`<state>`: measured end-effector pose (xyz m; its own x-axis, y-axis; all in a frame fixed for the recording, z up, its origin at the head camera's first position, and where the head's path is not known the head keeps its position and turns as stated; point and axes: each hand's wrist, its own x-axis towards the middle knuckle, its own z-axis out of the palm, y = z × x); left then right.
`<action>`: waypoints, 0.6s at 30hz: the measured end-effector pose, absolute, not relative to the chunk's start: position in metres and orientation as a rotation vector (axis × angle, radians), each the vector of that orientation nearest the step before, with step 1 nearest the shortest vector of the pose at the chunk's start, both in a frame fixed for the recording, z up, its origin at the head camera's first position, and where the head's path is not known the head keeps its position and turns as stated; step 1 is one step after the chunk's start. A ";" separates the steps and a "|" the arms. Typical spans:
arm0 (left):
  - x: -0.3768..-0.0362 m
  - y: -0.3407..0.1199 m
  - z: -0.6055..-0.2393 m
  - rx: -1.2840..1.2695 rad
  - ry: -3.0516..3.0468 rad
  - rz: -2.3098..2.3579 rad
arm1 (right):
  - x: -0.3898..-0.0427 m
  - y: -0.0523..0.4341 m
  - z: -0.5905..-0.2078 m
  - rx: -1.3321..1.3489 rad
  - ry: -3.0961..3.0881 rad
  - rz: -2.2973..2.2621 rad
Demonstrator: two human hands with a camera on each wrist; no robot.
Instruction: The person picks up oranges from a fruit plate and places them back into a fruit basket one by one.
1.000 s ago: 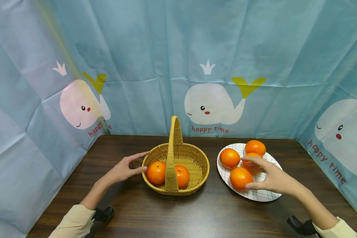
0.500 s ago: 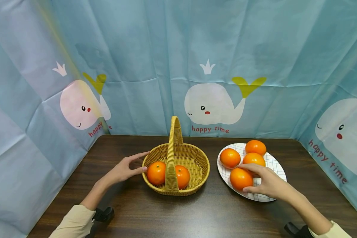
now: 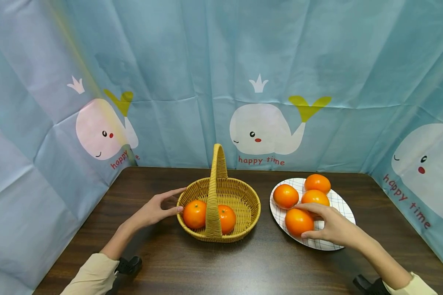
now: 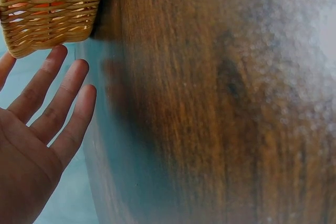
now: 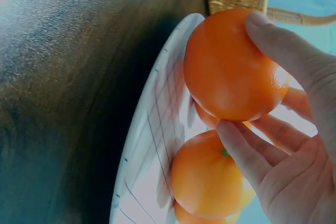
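My right hand [image 3: 334, 227] holds the nearest orange [image 3: 299, 222] on a white plate [image 3: 341, 209] with a grid pattern. In the right wrist view the thumb [image 5: 286, 45] presses one side of that fruit and the fingertips meet its other side. Several more oranges [image 3: 286, 196] lie behind it on the plate. A yellow wicker basket [image 3: 246, 194] with a tall arched handle stands at the middle, two oranges [image 3: 194, 214] inside. At its left side my left hand [image 3: 153, 212] has thumb and forefinger spread against the rim; its other fingers [image 4: 71, 90] extend loosely beside the weave.
Everything stands on a dark wooden table [image 3: 251, 266]. Behind it and along both sides hangs a blue curtain [image 3: 177, 127] printed with white whales. The basket's handle [image 3: 215, 188] rises well above its rim, between the two hands.
My right hand has moved a little left and down, and its thumb and fingers have come onto the nearest orange. My left hand and the basket have kept their places.
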<state>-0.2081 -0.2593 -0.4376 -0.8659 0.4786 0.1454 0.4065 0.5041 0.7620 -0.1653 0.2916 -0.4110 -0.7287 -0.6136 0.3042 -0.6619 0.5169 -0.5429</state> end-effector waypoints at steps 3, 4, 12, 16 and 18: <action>-0.208 -0.259 -0.438 0.777 2.643 1.315 | -0.166 0.293 -0.409 1.139 -2.670 0.997; -0.208 -0.258 -0.438 0.780 2.638 1.319 | -0.166 0.294 -0.408 1.144 -2.668 0.996; -0.208 -0.257 -0.437 0.801 2.649 1.323 | -0.170 0.297 -0.389 1.154 -2.638 0.989; -0.207 -0.258 -0.437 0.778 2.659 1.308 | -0.175 0.295 -0.378 1.171 -2.619 0.946; -0.207 -0.258 -0.437 0.777 2.663 1.302 | -0.178 0.293 -0.372 1.171 -2.613 0.916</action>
